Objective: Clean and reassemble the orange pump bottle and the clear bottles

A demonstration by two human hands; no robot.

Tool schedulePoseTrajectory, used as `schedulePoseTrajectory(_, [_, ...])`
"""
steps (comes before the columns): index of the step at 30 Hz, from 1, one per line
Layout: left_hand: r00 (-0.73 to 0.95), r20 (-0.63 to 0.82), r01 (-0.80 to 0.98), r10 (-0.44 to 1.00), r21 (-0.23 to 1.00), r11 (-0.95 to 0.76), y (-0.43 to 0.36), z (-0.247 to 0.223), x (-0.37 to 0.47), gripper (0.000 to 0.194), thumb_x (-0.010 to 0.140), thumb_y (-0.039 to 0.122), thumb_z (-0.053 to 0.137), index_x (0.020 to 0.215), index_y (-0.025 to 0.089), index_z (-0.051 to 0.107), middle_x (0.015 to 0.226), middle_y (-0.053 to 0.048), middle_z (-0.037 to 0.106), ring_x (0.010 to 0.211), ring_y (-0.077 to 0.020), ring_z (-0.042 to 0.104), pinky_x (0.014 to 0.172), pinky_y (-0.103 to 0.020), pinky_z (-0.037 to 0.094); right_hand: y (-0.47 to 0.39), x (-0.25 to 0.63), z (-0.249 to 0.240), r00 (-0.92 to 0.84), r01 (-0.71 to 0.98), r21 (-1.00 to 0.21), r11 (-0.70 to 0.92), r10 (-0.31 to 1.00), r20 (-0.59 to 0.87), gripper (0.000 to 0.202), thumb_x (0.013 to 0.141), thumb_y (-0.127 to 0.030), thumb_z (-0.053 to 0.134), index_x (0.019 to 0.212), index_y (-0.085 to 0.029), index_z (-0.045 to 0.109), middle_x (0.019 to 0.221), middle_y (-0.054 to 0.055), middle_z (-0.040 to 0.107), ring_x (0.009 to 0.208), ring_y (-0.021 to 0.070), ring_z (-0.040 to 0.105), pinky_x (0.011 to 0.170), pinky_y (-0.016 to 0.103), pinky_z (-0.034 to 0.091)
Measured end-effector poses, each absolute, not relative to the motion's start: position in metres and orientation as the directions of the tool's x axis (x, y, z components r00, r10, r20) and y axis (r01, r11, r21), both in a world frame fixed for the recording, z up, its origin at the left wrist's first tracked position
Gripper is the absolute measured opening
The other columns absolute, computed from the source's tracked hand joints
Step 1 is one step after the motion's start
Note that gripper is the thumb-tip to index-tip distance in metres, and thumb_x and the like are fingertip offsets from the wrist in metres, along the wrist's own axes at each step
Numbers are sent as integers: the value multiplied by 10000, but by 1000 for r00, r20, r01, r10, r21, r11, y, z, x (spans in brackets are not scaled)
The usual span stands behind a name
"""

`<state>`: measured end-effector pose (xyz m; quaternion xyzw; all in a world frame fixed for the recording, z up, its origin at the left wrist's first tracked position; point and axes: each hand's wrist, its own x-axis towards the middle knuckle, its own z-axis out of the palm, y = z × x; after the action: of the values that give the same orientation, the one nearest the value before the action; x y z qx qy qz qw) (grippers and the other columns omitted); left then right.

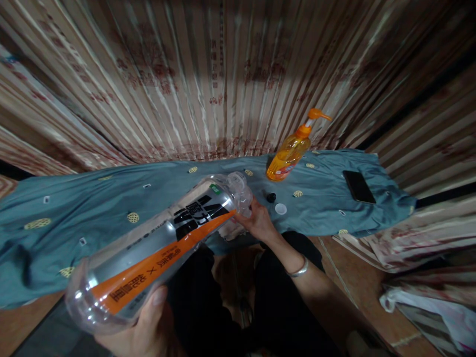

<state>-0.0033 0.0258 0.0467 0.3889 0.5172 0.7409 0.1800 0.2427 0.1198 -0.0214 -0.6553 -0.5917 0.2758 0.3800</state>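
A large clear plastic bottle [148, 248] with a silver, black and orange label lies slantwise across the view, its neck end up and to the right. My left hand [145, 322] is closed around its base end, thumb on the near side. At the neck end, my right hand [257, 218] closes its fingers on the clear plastic, whose exact shape there is hard to make out. Beneath that hand, a crumpled pale thing [231, 230] is partly hidden. To the right lie a small black cap [271, 197] and a white disc [280, 208].
A pump bottle of orange liquid [288, 156] stands tilted in view toward the back. A black phone [359, 187] lies at the right of the teal cloth [111, 198]. Patterned curtains [178, 84] hang behind and at the sides. My legs [293, 297] are below the cloth's near edge.
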Motion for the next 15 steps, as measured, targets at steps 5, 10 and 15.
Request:
schedulePoseTrajectory(5, [-610,412,150,677,899,-411,27,48,-3,847,597,372,1047,1407,379,796,1352,-13,835,1461,-443,745,1346,-714,533,120,243,-23,148,564,-826,2,984,104,577,918,-434,984,1407,-226,759,1129,110,929,1036,363,919,896,421,724])
schedulePoseTrajectory(10, [-609,413,122,677,893,-434,28,48,-3,787,623,322,1024,1383,377,826,1280,-14,846,1437,-446,759,1318,-722,560,120,243,-24,153,565,-825,-9,984,94,609,909,-438,978,1429,-217,753,1161,121,930,1048,371,918,917,457,729])
schedulePoseTrajectory(15, [-614,401,133,680,902,-411,28,50,-2,817,616,414,1058,1395,388,812,1371,-23,840,1415,-447,774,1253,-718,623,120,242,-23,147,562,-827,3,984,104,571,919,-404,962,1424,-234,754,1131,97,931,1008,349,918,890,435,727])
